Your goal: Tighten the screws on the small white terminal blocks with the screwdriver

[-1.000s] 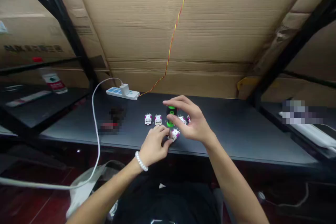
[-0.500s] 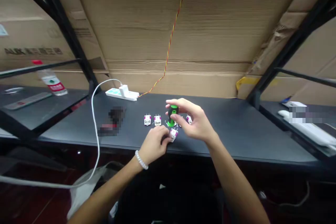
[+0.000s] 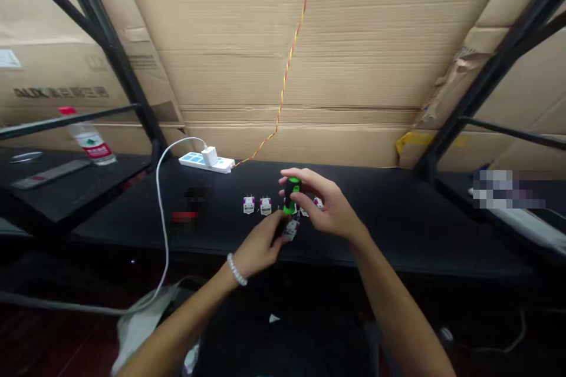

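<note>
My right hand grips the black and green handle of a screwdriver between thumb and fingers. The tool stands upright, its lower end close to my left fingertips; its tip is hidden. Pinched in my left hand, which wears a beaded bracelet, is a small white and purple plug part with metal prongs. Left of the screwdriver, two similar plug parts lie side by side on the dark table. More of them are partly covered behind my right hand.
A white power strip with a charger lies at the back left. Its white cable hangs over the front edge. A bottle stands at left. Black metal posts flank the table before a cardboard wall.
Both hands keep nearly the same place and hold. The view shifts slightly, and the plug part in my left hand appears a little lower.
</note>
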### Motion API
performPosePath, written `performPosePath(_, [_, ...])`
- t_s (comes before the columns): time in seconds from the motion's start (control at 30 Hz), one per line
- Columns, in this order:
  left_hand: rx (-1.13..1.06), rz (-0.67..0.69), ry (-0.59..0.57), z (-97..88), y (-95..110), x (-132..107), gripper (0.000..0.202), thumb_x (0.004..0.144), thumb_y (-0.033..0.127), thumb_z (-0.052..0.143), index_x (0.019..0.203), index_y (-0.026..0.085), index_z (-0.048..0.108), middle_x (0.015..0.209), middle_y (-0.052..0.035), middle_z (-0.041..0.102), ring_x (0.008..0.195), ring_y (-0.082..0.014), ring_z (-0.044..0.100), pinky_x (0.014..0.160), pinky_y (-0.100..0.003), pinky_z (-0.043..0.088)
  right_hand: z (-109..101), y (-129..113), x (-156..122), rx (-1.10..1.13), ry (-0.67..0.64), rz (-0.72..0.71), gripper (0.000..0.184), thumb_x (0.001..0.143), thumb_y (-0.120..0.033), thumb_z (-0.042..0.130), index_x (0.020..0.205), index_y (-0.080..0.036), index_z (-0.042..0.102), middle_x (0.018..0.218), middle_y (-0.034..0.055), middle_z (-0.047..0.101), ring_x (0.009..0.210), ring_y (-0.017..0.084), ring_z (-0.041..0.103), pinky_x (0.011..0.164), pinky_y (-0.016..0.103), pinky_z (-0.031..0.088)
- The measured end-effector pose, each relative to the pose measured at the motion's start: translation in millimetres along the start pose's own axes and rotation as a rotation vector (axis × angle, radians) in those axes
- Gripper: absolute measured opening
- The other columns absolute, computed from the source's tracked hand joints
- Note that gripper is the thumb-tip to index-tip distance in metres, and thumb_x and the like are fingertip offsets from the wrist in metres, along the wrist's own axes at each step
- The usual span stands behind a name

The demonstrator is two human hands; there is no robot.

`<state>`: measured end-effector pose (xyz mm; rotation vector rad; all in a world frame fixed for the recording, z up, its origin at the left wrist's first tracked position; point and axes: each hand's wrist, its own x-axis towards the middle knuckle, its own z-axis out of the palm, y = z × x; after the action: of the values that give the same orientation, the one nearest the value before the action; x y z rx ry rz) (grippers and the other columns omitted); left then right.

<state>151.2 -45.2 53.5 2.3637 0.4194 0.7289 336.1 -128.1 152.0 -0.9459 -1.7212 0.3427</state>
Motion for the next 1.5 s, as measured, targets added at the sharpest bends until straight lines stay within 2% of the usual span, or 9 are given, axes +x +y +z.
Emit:
performPosePath(0.13, [-0.016,0.026,-0.053,0.9,-3.7,-0.7,0.044,0.097,0.01,0.061,0.139,0.022,0.056,0.137,-0.0121,0.068,0.129,-0.0281,0.064,0.116,-0.045,0.049,-2.0,-0.6,-1.3,0.029,-0.034,0.01,0.044,0.105,-0.02,0.056,0.147,-0.031,0.061,0.132,0.0083,0.073,0.114,0.021,0.075,0.096,0.037,0.066])
performPosePath(0.33, [-0.005,-0.02,-0.013,2.1,-2.1,0.1,0.039,0.096,0.012,0.066,0.134,0.02,0.061,0.127,-0.0109,0.07,0.115,-0.027,0.067,0.107,-0.044,0.055,-0.7,0.9,-1.4,0.053,-0.007,-0.009,0.039,0.103,-0.024,0.062,0.141,-0.03,0.066,0.124,0.0078,0.073,0.108,0.021,0.076,0.092,0.037,0.067])
performPosePath(0.57, [-0.008,-0.037,-0.021,0.9,-0.5,-0.1,0.039,0.095,0.011,0.066,0.133,0.021,0.061,0.128,-0.0112,0.071,0.12,-0.0279,0.067,0.111,-0.044,0.053,1.1,-0.5,-1.7,0.02,0.013,-0.032,0.039,0.103,-0.024,0.063,0.141,-0.032,0.067,0.123,0.0068,0.073,0.104,0.02,0.077,0.091,0.036,0.066])
performPosePath(0.7, [-0.015,-0.022,-0.021,-0.9,1.2,-2.5,0.041,0.097,0.017,0.067,0.137,0.023,0.059,0.137,-0.0116,0.069,0.127,-0.0285,0.065,0.115,-0.046,0.051,-8.6,-6.8,-9.1,0.081,0.169,-0.038,0.041,0.101,-0.022,0.067,0.14,-0.035,0.066,0.124,0.0051,0.074,0.103,0.021,0.079,0.089,0.036,0.068])
performPosePath(0.87, [0.045,-0.009,0.013,-27.1,-1.5,0.1,0.04,0.097,0.029,0.071,0.136,0.024,0.064,0.138,-0.011,0.069,0.127,-0.0285,0.065,0.108,-0.043,0.052,-29.2,-14.8,-32.3,0.025,0.365,-0.066,0.042,0.098,-0.018,0.071,0.137,-0.034,0.069,0.118,0.0041,0.075,0.095,0.021,0.081,0.081,0.035,0.07])
performPosePath(0.93, [0.2,-0.073,0.096,-44.1,-8.2,5.4,0.02,0.102,0.027,0.061,0.117,0.022,0.074,0.123,-0.0096,0.074,0.117,-0.0276,0.066,0.105,-0.044,0.05,-36.3,-15.3,-43.0,-0.013,0.411,-0.064,0.042,0.097,-0.016,0.073,0.136,-0.033,0.07,0.116,0.0044,0.076,0.094,0.021,0.082,0.083,0.036,0.071])
performPosePath(1.0, [0.417,-0.156,0.125,-59.0,-17.0,12.7,0.02,0.101,0.023,0.059,0.098,0.021,0.079,0.109,-0.0091,0.075,0.107,-0.0285,0.065,0.098,-0.045,0.047,-41.8,-14.3,-51.8,-0.025,0.432,-0.052,0.042,0.097,-0.016,0.073,0.136,-0.032,0.07,0.116,0.0049,0.076,0.092,0.021,0.082,0.082,0.037,0.071])
performPosePath(1.17, [0.647,-0.248,0.02,-70.7,-33.3,30.2,0.023,0.097,0.019,0.062,0.092,0.023,0.084,0.107,-0.0108,0.075,0.107,-0.031,0.062,0.092,-0.045,0.042,-47.1,-11.6,-60.2,-0.026,0.44,-0.018,0.041,0.097,-0.018,0.074,0.135,-0.032,0.071,0.116,0.0051,0.076,0.092,0.022,0.083,0.079,0.037,0.072])
performPosePath(1.5, [0.648,-0.272,-0.107,-67.0,-33.1,43.0,0.02,0.091,0.018,0.065,0.09,0.021,0.085,0.107,-0.0124,0.075,0.109,-0.0336,0.063,0.094,-0.048,0.043,-46.8,-13.5,-61.1,-0.022,0.398,-0.016,0.041,0.097,-0.017,0.073,0.135,-0.033,0.07,0.116,0.0052,0.075,0.092,0.022,0.082,0.081,0.039,0.072])
